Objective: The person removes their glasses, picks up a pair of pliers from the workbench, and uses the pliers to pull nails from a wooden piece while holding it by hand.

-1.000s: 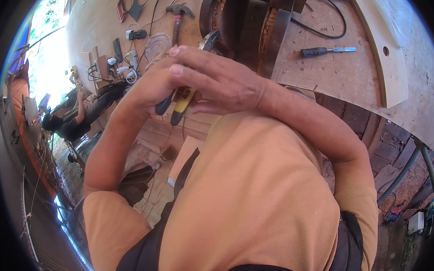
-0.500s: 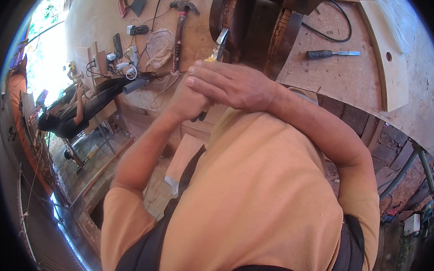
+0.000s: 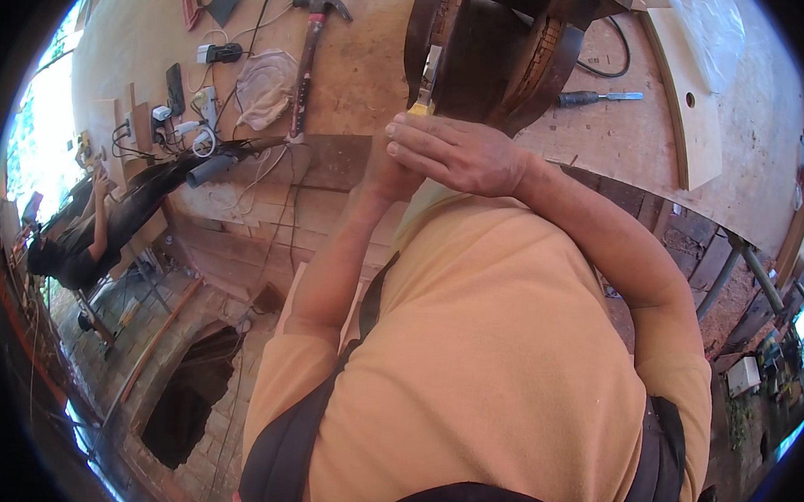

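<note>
A chisel (image 3: 430,71) with a bright metal blade and a yellow handle points away from me. My left hand (image 3: 392,174) is closed round its handle, mostly hidden beneath the other hand. Over it lies my right hand (image 3: 464,155), fingers together and bent across the left hand and the handle near the blade. The blade's tip lies on the left curved side of a dark brown wooden piece (image 3: 495,62). Lighter, rough patches show along this piece's edges; its far part is cut off by the frame.
A claw hammer (image 3: 309,67) and a white cloth bag (image 3: 267,85) lie to the left on the worktable (image 3: 356,61), near cords and plugs (image 3: 197,125). On the right are a second chisel (image 3: 600,99) and a pale board (image 3: 686,111). A person in dark clothes (image 3: 88,246) sits at far left.
My hands and the chisel have moved away from me and to the right relative to the hammer. The chisel's blade now lies along the dark wooden piece's left side. My view has also shifted.
</note>
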Action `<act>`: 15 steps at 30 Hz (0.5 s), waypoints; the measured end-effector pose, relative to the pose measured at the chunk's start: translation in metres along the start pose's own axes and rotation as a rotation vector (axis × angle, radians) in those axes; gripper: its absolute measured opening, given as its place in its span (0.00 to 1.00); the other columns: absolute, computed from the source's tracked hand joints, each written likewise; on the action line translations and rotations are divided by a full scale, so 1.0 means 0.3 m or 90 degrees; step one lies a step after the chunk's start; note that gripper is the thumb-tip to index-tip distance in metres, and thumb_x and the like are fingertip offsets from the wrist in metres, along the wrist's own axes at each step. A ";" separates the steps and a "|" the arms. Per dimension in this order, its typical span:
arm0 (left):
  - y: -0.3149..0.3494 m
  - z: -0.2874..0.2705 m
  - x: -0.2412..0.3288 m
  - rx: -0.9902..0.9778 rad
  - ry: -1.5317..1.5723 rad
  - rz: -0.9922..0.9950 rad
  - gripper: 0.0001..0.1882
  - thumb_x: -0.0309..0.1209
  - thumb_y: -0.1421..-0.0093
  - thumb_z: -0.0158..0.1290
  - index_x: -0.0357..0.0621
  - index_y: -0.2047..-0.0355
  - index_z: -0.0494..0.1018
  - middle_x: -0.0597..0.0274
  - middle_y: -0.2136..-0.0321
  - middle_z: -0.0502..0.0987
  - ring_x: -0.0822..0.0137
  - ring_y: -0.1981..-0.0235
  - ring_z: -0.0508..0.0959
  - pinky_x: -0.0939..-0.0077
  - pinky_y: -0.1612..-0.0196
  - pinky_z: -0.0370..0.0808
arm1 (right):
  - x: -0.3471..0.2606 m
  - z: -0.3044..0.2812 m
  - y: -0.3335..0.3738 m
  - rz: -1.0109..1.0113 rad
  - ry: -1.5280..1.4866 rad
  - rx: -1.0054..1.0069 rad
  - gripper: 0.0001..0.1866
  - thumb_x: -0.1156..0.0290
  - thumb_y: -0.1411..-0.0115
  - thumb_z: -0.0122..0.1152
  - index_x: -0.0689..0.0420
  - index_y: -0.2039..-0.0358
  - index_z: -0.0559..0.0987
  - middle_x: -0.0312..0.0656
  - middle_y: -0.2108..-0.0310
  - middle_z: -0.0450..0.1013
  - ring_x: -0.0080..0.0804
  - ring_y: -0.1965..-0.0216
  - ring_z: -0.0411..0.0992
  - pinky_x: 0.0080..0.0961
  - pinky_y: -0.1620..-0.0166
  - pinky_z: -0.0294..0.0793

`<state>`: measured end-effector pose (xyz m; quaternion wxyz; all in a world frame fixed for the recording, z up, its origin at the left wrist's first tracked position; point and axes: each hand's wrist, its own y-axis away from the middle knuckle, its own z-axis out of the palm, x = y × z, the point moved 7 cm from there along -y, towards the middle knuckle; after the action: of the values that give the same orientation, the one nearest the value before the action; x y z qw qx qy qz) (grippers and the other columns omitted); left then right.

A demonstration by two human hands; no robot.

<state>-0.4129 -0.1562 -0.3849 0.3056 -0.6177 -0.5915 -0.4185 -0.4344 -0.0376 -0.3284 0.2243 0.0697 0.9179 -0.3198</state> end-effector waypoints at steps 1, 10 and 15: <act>-0.009 0.012 -0.030 -0.013 -0.007 0.003 0.05 0.25 0.45 0.58 0.38 0.68 0.75 0.50 0.73 0.78 0.53 0.71 0.81 0.65 0.71 0.76 | 0.001 0.005 -0.001 0.000 0.019 -0.017 0.27 0.72 0.42 0.53 0.67 0.42 0.71 0.55 0.40 0.67 0.52 0.37 0.68 0.40 0.38 0.73; -0.043 0.018 -0.048 0.070 -0.019 0.120 0.08 0.27 0.45 0.59 0.39 0.66 0.72 0.50 0.72 0.76 0.49 0.71 0.77 0.61 0.68 0.74 | -0.019 -0.042 0.033 0.018 0.039 -0.012 0.19 0.72 0.44 0.58 0.67 0.53 0.76 0.53 0.48 0.71 0.50 0.42 0.71 0.39 0.39 0.74; -0.030 0.022 -0.034 0.103 -0.007 0.118 0.10 0.29 0.43 0.60 0.39 0.65 0.72 0.49 0.71 0.76 0.46 0.70 0.77 0.58 0.66 0.74 | -0.023 -0.106 0.076 0.085 0.039 -0.007 0.18 0.72 0.47 0.64 0.67 0.56 0.78 0.51 0.52 0.74 0.49 0.45 0.73 0.38 0.43 0.76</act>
<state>-0.4203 -0.1544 -0.3981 0.3884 -0.6452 -0.5655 -0.3361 -0.4336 0.0000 -0.3160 0.2173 0.1396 0.9194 -0.2967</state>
